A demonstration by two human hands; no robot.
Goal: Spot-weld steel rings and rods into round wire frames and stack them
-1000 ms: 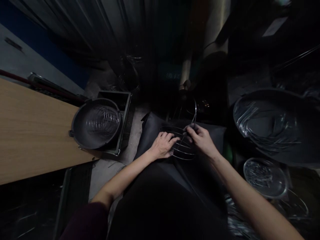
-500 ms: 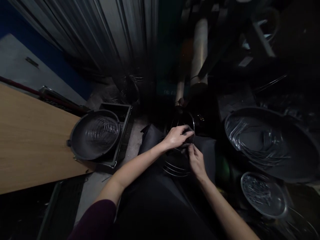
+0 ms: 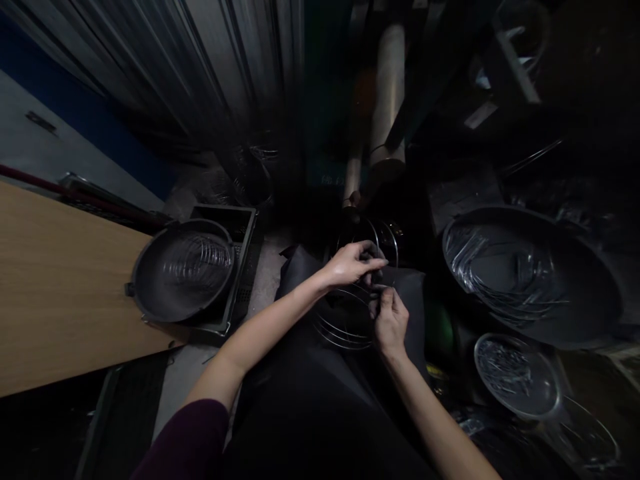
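Thin metal wire rings point(image 3: 345, 338) lie over the dark cloth on my lap, and more bright ring arcs point(image 3: 395, 245) rise just beyond my hands. My left hand point(image 3: 351, 265) reaches across with its fingers curled round the wire of a ring. Close below and to the right, my right hand point(image 3: 391, 320) is closed, thumb and index finger pinching at the wire. Both sets of fingertips look dark and nearly meet. In the dim light, the exact spot where they grip is hard to make out.
A round black basin point(image 3: 175, 303) with coiled wire rings sits on a crate at left. On the right stand a large basin point(image 3: 590, 293) of bent wires and a small bowl point(image 3: 545, 393) of short metal pieces. Machine cylinders point(image 3: 389, 93) jut out ahead. A wooden panel point(image 3: 65, 287) borders the left.
The view has shifted slightly. The wire rings beyond my hands now show more separate arcs, and my right hand has turned a little, with its fingers curled closer. Both hands stay together at the wire.
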